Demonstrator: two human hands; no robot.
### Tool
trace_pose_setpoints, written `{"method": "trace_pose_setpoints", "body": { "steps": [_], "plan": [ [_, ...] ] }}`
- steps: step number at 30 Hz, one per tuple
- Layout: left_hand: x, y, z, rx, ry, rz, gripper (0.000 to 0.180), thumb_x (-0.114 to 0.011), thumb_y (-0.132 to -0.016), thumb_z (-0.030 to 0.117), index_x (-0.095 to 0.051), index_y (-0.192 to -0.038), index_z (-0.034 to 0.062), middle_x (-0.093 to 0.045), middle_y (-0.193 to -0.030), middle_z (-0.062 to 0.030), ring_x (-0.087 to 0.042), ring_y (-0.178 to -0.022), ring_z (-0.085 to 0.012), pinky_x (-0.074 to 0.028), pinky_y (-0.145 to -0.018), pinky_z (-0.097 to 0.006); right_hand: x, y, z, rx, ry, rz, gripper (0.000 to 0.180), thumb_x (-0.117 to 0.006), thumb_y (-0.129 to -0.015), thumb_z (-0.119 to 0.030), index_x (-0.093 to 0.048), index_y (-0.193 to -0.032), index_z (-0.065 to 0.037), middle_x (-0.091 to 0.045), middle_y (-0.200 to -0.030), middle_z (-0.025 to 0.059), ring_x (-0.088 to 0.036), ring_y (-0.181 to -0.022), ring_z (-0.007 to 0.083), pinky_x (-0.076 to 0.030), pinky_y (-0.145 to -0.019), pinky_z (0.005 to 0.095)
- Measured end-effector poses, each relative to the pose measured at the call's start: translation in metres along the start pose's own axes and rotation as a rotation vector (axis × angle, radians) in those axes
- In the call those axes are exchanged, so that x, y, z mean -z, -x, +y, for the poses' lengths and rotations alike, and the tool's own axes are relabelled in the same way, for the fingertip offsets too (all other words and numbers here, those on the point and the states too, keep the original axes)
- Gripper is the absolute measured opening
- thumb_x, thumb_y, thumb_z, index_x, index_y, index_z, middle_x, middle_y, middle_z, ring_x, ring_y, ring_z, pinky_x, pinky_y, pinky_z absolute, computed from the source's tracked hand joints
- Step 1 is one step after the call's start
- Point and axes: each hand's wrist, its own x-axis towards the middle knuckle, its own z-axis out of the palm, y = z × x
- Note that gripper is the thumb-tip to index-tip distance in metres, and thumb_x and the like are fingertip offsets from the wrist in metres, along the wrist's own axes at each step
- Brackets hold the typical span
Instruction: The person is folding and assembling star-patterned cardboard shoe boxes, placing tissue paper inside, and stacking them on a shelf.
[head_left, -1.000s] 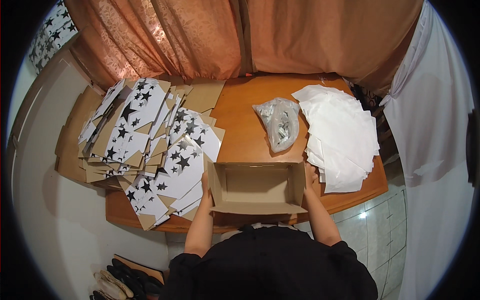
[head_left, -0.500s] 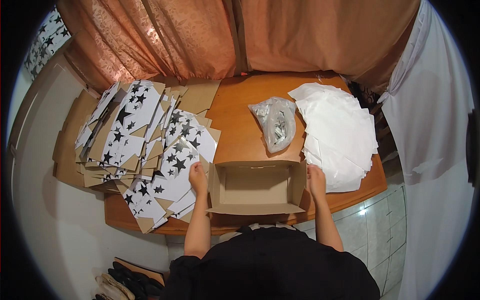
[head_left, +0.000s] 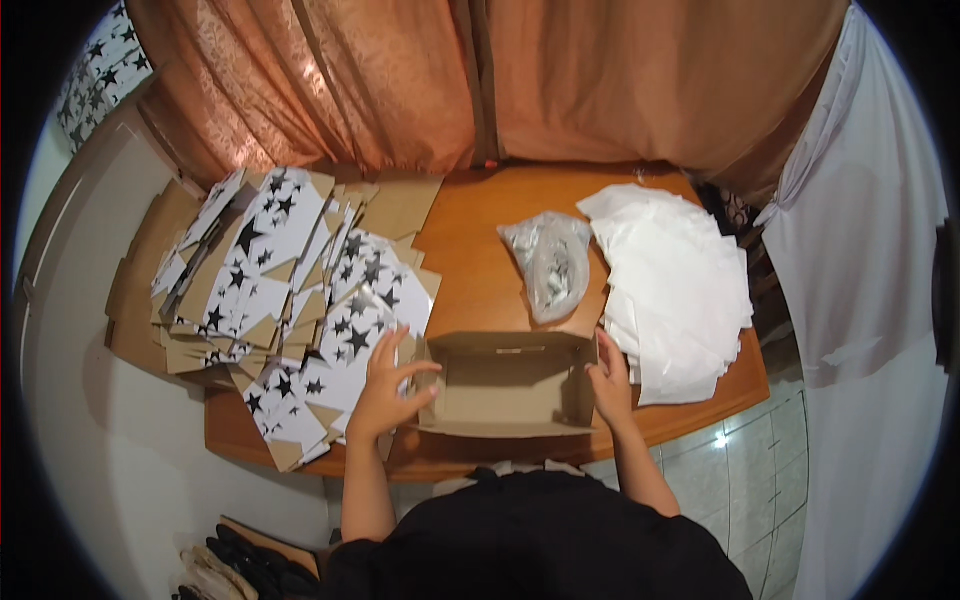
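A brown cardboard box [head_left: 512, 400], open at the top, stands at the table's near edge in front of me. Beside its left wall is my left hand [head_left: 383, 392], fingers spread and fingertips reaching the wall's edge. My right hand [head_left: 611, 385] pinches the right wall, thumb on the inner side and fingers outside. Beyond the box lies a clear plastic bag [head_left: 552, 265] with small silvery pieces in it. Flat cardboard pieces printed with black stars on white [head_left: 262, 245] are heaped to the left of my left hand.
A stack of white sheets [head_left: 672, 295] spreads over the right side of the wooden table [head_left: 468, 225]. Orange curtains [head_left: 650, 80] hang along the far edge, and a white curtain [head_left: 860, 300] hangs at the right. Shoes [head_left: 245, 560] lie on the floor at lower left.
My left hand has opened and turned, its fingers now spread toward the left wall. My right hand has shifted left, bringing its thumb over the right wall. The box has moved slightly.
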Motion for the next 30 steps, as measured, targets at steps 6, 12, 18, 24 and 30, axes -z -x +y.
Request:
{"method": "trace_pose_setpoints", "body": {
  "steps": [6,12,18,24,30],
  "plan": [
    [-0.010,0.016,-0.022,0.234,0.056,-0.262,0.122,-0.077,-0.045,0.067,-0.028,-0.142,0.0099,-0.015,-0.148,-0.0231,-0.006,-0.138,-0.0384,-0.009,-0.109,-0.050,-0.003,0.001,-0.004,0.056,0.028,-0.025,0.054,-0.046,-0.085,-0.005,-0.032,-0.137,-0.001,-0.035,-0.140,0.0182,-0.035,-0.129,0.0286,-0.028,-0.106,0.0370],
    [-0.005,0.014,-0.028,0.282,0.009,-0.351,0.154,-0.080,-0.030,0.067,0.001,-0.144,0.0035,-0.003,-0.150,-0.0215,0.003,-0.140,-0.0344,-0.002,-0.108,-0.055,0.019,-0.002,-0.011,0.070,0.085,-0.058,0.057,-0.039,-0.085,-0.002,-0.026,-0.140,0.000,-0.029,-0.143,0.0199,-0.027,-0.134,0.0288,-0.021,-0.108,0.0347],
    [-0.013,0.014,-0.031,0.361,-0.028,-0.244,0.146,-0.081,-0.037,0.062,-0.002,-0.145,0.0048,-0.003,-0.151,-0.0169,0.001,-0.140,-0.0320,0.002,-0.106,-0.059,0.020,0.001,-0.018,0.080,0.100,-0.003,0.064,-0.037,-0.082,0.000,-0.018,-0.143,-0.003,-0.024,-0.146,0.0177,-0.021,-0.136,0.0267,-0.016,-0.110,0.0331],
    [-0.051,0.016,-0.023,0.292,-0.237,0.026,0.097,-0.073,-0.069,0.040,-0.021,-0.143,0.0055,-0.024,-0.147,-0.0171,-0.019,-0.137,-0.0314,-0.011,-0.105,-0.060,0.020,-0.006,-0.011,0.046,0.070,-0.045,0.063,-0.037,-0.082,0.001,-0.020,-0.142,-0.002,-0.024,-0.146,0.0188,-0.021,-0.137,0.0288,-0.017,-0.110,0.0337],
    [-0.097,0.016,-0.031,-0.030,-0.016,0.447,0.067,-0.065,-0.077,0.007,-0.032,-0.135,0.0024,-0.036,-0.139,-0.0198,-0.038,-0.125,-0.0360,-0.026,-0.104,-0.050,0.008,-0.006,-0.013,0.002,0.071,-0.087,0.068,-0.044,-0.077,0.000,-0.022,-0.142,-0.004,-0.024,-0.146,0.0161,-0.019,-0.137,0.0256,-0.016,-0.110,0.0322]
  ]
}}
